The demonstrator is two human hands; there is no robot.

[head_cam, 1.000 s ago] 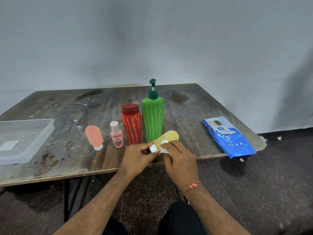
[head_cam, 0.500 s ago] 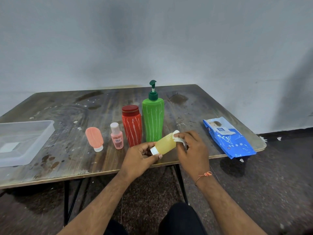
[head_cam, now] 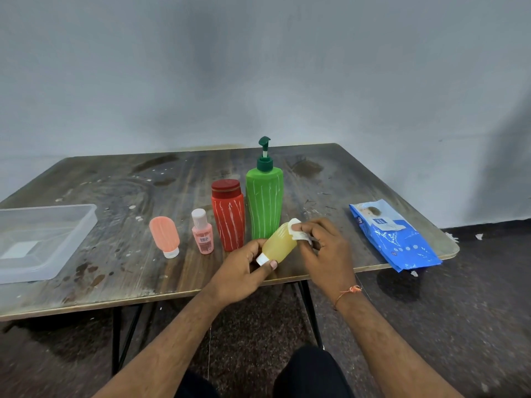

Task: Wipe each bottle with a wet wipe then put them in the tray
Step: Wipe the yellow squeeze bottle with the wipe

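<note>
- While the small translucent yellow squeeze bottle with a white cap (head_cam: 279, 245) is held tilted just above the near edge of the worn dark wooden table (head_cam: 120, 271), we read the step as mid-wipe on the first bottle.
- Left hand (head_cam: 244, 272): thumb and curled fingers pinch the bottle at its white cap end, cap pointing down toward us.
- Right hand (head_cam: 324, 248): fingers curled, fingertips pinching a folded white wet wipe (head_cam: 297, 232) against the bottle's upper end; wipe touches the bottle.
- Four bottles stand untouched in a row behind the hands: coral pink silicone tube standing on its white cap (head_cam: 164, 236), small pink clear bottle with a pale cap (head_cam: 202, 231), red bottle with white streaks and a dark red lid (head_cam: 228, 214), tall green pump bottle with white streaks (head_cam: 264, 196).
- Clear plastic rectangular tray (head_cam: 71, 239) sits at the far left of the table, well apart from the hands; we see no bottles in it.
- Blue wet-wipe pack (head_cam: 393, 235) lies at the right edge of the table.
- Our judgement: early in the task, no bottle finished.
- Next move likely calls for running the wipe over the rest of the yellow bottle, turning it with the left hand, then a long carry left past the standing row into the tray without clipping the tall pump bottle.
</note>
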